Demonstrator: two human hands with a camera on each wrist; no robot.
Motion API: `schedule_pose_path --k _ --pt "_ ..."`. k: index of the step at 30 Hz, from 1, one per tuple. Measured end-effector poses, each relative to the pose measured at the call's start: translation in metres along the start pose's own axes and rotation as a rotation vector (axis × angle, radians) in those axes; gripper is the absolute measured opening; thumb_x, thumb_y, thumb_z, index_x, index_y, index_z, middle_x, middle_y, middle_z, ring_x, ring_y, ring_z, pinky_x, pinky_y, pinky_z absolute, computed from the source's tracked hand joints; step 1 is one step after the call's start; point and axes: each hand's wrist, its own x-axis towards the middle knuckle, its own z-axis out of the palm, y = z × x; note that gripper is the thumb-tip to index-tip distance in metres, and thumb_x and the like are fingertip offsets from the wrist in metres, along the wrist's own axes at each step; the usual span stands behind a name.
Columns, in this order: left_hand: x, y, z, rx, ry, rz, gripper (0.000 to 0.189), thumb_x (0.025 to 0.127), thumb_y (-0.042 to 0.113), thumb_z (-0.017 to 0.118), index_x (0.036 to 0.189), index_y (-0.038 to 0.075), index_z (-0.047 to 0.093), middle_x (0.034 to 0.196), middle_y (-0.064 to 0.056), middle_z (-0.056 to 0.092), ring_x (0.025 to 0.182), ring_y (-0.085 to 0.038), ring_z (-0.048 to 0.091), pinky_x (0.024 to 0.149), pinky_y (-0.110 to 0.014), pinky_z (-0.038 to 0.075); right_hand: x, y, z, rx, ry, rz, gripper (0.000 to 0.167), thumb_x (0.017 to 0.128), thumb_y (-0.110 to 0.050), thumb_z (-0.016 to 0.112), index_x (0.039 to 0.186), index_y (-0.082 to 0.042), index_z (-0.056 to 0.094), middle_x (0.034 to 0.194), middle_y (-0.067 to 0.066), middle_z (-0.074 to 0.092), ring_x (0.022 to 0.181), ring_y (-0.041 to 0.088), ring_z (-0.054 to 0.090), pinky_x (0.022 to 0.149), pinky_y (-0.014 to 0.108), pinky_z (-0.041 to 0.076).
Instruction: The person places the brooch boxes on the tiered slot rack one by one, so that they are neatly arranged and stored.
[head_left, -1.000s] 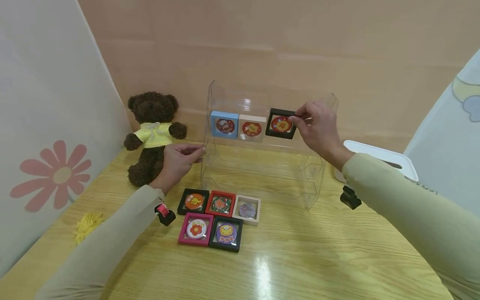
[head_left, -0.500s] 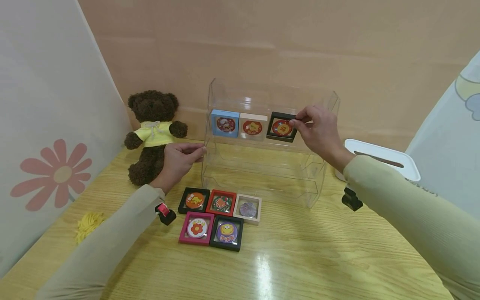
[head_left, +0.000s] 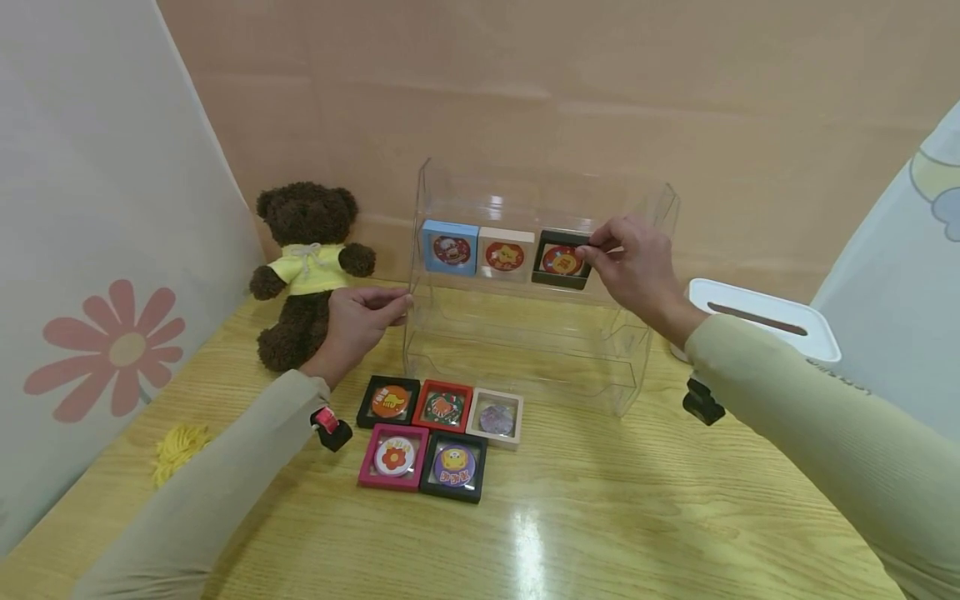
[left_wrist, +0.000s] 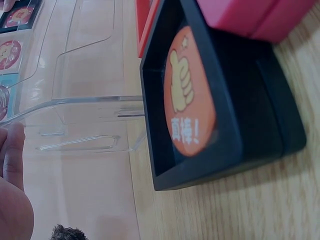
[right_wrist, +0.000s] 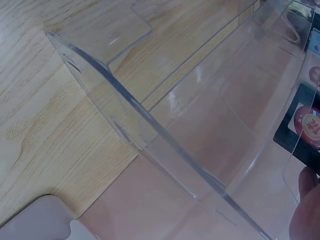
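Note:
In the head view a clear acrylic display stand [head_left: 517,358] with stepped shelves stands at the back of the table. My left hand [head_left: 360,325] pinches the edge of its left side panel. A black square display frame [head_left: 558,260] holding a red round badge is on the upper shelf, and the thumb and fingers of my right hand [head_left: 633,267] pinch its right side. To its left, across a small gap, are a beige frame [head_left: 506,255] and a blue frame [head_left: 450,248], set side by side. The right wrist view shows the black frame [right_wrist: 286,135] only in part.
Several framed badges lie in front of the stand, among them a black one [left_wrist: 225,130], a red one [head_left: 442,405] and a pink one [head_left: 392,457]. A brown teddy bear [head_left: 303,221] sits left, near yellow yarn [head_left: 180,452]. A white-lidded tissue box [head_left: 813,329] stands right.
My right hand has lowered the black frame slightly onto the upper shelf, and its tilt has changed to sit nearly level with its neighbours. My left hand has stayed on the stand.

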Motion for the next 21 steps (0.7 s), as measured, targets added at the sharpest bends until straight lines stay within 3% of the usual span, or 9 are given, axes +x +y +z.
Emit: schedule_pose_path --k 9,21 --pt "-0.0014 0.0013 0.0009 0.016 0.004 0.008 0.024 0.086 0.013 0.072 0.099 -0.007 0.072 0.093 -0.017 0.07 0.078 -0.026 0.069 0.067 -0.034 0.058 -0.0008 -0.0002 0.0024 -0.019 -0.015 0.004 0.018 0.082 -0.008 0.076 0.082 0.003 0.062 0.083 0.011 0.061 0.076 0.021 0.065 0.066 0.033 0.058" --pt "-0.0022 0.0018 0.0006 0.02 0.012 -0.018 0.026 0.086 0.015 0.073 0.1 -0.007 0.072 0.091 -0.016 0.07 0.075 -0.024 0.069 0.067 -0.033 0.058 -0.0019 -0.0006 -0.0007 -0.004 -0.006 -0.014 0.019 0.081 -0.006 0.077 0.08 0.002 0.06 0.081 0.011 0.059 0.075 0.023 0.066 0.064 0.013 0.053"
